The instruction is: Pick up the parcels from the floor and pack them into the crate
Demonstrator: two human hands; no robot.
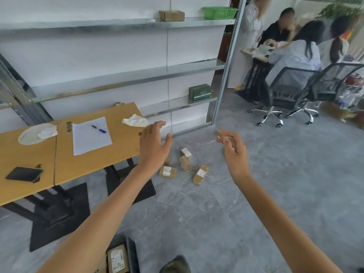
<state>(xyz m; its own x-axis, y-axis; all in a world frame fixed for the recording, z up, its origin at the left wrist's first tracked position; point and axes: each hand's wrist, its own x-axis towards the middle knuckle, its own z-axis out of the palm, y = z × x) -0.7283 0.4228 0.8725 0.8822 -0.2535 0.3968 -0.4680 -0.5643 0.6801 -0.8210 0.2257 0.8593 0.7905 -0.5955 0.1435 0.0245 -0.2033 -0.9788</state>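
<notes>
Several small brown parcels with white labels lie scattered on the grey floor: one flat (167, 172), one upright (185, 163), one behind it (186, 153) and one tilted (200, 174). My left hand (153, 144) hovers above them with fingers spread, holding nothing, and partly hides another parcel. My right hand (234, 152) is out to the right, fingers loosely curled. A blurred brown parcel (219, 133) shows just past its fingertips; whether they touch I cannot tell. The dark crate (131, 253) sits at the bottom edge with a labelled parcel (117, 261) inside.
A wooden table (39, 158) on dark bases stands at the left, carrying paper, a pen, tissues and a phone. Metal shelving (126, 75) lines the wall behind the parcels. People sit on office chairs (291, 91) at the far right. My shoe (175, 265) is beside the crate.
</notes>
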